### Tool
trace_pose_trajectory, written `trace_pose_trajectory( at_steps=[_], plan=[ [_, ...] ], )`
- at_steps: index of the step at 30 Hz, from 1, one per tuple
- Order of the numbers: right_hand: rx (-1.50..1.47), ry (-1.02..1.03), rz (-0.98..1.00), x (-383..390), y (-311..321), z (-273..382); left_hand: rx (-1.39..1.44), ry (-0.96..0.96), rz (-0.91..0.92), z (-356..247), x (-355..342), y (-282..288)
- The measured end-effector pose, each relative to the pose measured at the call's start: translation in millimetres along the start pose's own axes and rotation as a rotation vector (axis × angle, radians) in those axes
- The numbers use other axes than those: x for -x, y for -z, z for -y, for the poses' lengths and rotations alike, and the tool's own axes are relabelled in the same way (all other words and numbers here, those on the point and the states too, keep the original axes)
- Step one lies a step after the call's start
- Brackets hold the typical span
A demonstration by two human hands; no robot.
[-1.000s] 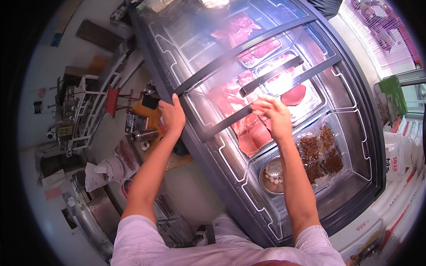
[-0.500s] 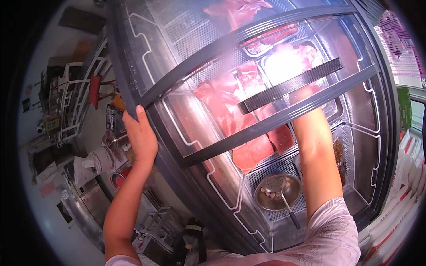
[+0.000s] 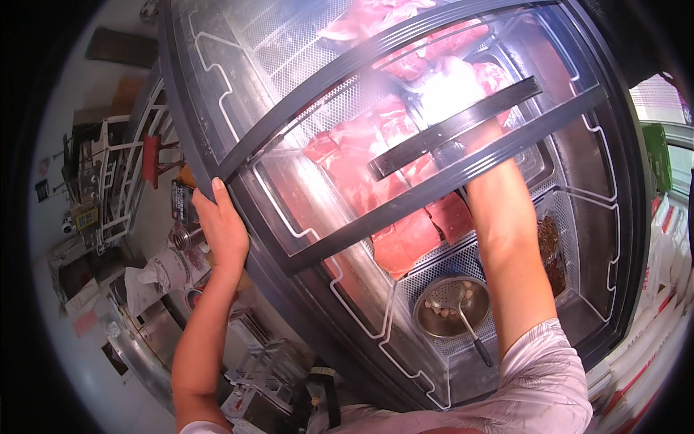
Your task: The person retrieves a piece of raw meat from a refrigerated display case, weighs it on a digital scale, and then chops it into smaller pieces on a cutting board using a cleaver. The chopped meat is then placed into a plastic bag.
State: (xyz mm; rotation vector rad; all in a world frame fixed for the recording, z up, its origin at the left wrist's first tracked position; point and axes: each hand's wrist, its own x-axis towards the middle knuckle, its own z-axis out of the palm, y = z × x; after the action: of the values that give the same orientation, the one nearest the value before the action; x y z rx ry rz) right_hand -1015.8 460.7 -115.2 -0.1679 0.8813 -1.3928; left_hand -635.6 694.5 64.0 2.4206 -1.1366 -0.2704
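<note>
My left hand (image 3: 223,228) rests on the dark outer edge of a glass-topped display cooler (image 3: 278,249), thumb and forefinger apart. Through the opening under the sliding glass lid's frame (image 3: 448,181), my right forearm reaches into the cooler. Beneath the lid's black handle (image 3: 455,129), bright glare hides most of my right hand (image 3: 486,134), including its fingers, so any grip is hidden. Large slabs of raw red meat (image 3: 361,170) lie just left of that hand. A further piece of meat (image 3: 493,78) sits beside the glare, near a metal tray (image 3: 535,163).
Nearer me, a steel bowl (image 3: 426,329) holds small pale pieces and a slotted ladle (image 3: 463,300). Right of my forearm is a bag of brown bits (image 3: 549,249). White wire dividers (image 3: 336,289) line the cooler. A red stool (image 3: 150,160) stands at left.
The view has shifted slightly, so the cooler sits a little further left. Meat at the far end looks differently placed around the tray. My left hand stays on the edge.
</note>
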Motion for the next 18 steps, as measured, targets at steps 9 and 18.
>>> trace_pose_trajectory(
  at_steps=[9,18],
  plan=[
    [-0.025,0.037,-0.083,41.8,14.8,8.5,-0.049,-0.016,-0.058,4.4,2.8,-4.1],
    [0.017,0.035,-0.169,168.9,144.6,23.6,-0.072,-0.038,-0.065,13.2,0.9,-7.9]
  ],
)
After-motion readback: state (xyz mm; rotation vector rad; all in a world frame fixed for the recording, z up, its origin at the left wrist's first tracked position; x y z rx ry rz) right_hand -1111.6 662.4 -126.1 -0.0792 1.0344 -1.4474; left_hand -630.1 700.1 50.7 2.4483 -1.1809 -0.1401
